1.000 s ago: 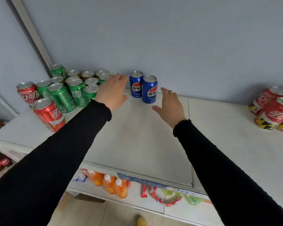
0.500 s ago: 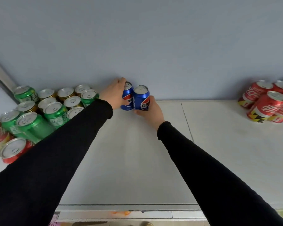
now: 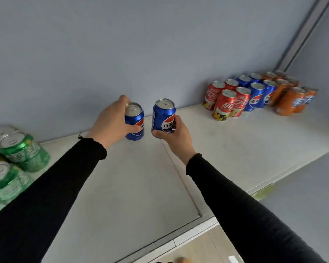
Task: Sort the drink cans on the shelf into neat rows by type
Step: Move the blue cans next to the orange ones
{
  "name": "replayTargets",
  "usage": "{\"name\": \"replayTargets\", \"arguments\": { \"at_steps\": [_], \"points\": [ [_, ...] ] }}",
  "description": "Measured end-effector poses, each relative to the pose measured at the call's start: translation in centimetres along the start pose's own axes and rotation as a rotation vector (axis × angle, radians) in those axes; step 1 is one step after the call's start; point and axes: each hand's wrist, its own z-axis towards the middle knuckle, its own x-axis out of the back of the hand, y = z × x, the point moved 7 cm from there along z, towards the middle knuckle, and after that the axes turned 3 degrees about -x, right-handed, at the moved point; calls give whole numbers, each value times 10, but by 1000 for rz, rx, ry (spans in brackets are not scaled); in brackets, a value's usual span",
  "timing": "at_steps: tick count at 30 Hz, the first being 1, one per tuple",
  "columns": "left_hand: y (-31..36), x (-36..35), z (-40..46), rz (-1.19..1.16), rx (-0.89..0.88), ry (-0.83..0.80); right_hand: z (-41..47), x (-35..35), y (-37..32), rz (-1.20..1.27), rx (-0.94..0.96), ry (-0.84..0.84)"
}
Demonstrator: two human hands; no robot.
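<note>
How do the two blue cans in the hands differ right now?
The left hand wraps the left blue can from the side, covering much of its label; the right hand holds the right blue can low, leaving its logo readable. The right blue can sits a little higher in the picture than the left blue can. Both are upright, unopened and the same brand.
</note>
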Motion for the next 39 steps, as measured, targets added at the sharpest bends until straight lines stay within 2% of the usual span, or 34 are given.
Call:
{"name": "replayTargets", "arguments": {
  "at_steps": [10, 13, 18, 21, 30, 39],
  "points": [
    [189, -130, 38, -120, -297, -115, 2, 237, 77, -93, -57, 267],
    [247, -173, 56, -133, -333, -123, 17, 307, 108, -128, -89, 276],
    [316, -237, 95, -101, -294, -141, 56, 392, 152, -230, -116, 244],
    [340, -265, 120, -78, -254, -147, 85, 418, 161, -256, -94, 225],
    [367, -300, 167, 78, -179, -68, 121, 433, 162, -83, 12, 239],
    [375, -305, 172, 204, -222, -28, 128, 444, 173, -245, 41, 264]
  ]
}}
